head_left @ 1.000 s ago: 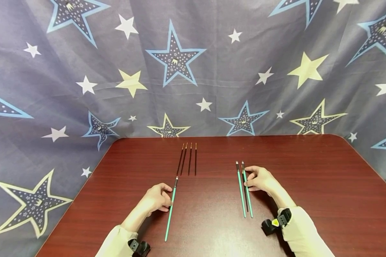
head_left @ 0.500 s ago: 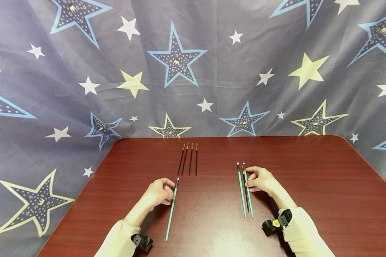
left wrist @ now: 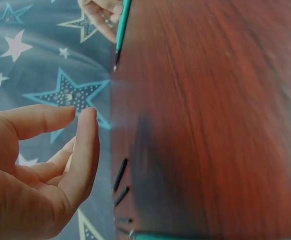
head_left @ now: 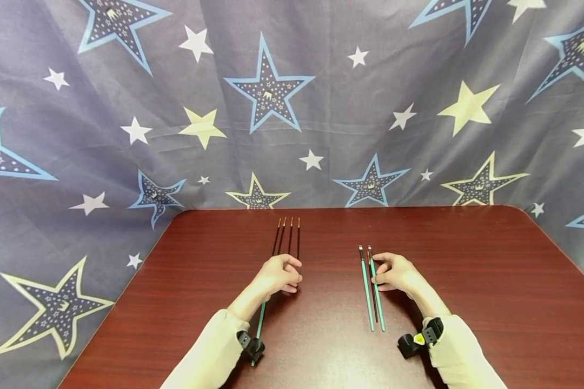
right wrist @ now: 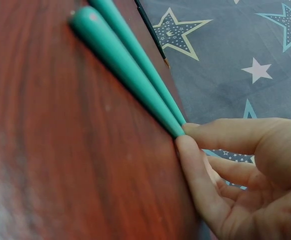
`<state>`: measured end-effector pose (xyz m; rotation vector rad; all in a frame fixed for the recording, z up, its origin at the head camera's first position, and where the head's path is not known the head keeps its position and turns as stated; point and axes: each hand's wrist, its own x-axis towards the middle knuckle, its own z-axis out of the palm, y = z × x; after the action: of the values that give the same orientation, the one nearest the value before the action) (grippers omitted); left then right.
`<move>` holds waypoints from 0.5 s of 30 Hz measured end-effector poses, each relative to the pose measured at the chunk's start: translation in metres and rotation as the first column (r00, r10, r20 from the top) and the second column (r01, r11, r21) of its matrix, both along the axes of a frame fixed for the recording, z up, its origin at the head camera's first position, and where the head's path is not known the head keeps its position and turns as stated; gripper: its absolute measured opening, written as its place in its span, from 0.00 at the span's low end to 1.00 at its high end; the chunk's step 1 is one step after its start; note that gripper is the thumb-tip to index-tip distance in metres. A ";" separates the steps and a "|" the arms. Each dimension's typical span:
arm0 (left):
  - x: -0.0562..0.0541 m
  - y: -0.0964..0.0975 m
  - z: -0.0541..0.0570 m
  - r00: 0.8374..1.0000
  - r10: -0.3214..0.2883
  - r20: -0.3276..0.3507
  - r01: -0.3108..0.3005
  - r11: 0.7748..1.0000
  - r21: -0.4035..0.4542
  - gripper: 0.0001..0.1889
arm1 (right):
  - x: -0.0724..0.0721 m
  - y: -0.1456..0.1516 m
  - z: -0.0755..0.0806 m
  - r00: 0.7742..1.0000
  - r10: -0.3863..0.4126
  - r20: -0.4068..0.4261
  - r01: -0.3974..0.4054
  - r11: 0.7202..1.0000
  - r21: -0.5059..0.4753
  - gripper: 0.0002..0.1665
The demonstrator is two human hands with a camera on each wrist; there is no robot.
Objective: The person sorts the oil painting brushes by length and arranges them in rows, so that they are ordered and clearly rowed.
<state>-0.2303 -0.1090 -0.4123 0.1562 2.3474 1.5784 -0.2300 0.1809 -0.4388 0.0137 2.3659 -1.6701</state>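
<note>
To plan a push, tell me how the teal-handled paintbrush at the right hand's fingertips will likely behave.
The teal-handled paintbrush may roll, its handle looking rounded. It seems stiff, lying straight, and is probably light, being slender.

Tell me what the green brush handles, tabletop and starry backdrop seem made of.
Green brush handles: probably painted wood, maybe plastic; satiny, with highlights. Tabletop: wood or wood-look laminate, its reddish grain shiny with glare. Backdrop: likely printed fabric, matte, given its folds.
</note>
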 end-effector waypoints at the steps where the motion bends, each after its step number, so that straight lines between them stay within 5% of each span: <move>1: -0.002 0.004 -0.001 1.000 -0.004 0.004 0.004 1.000 0.003 0.18 | 0.000 0.000 0.000 1.000 -0.001 0.001 0.001 1.000 -0.003 0.36; 15: -0.012 0.063 -0.009 0.998 -0.030 0.047 0.027 0.998 0.058 0.17 | 0.001 0.000 0.002 1.000 0.002 -0.001 -0.002 1.000 -0.006 0.36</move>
<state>-0.2427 -0.0460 -0.4214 0.1620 2.2547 1.6191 -0.2290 0.1807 -0.4370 0.0099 2.3602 -1.6770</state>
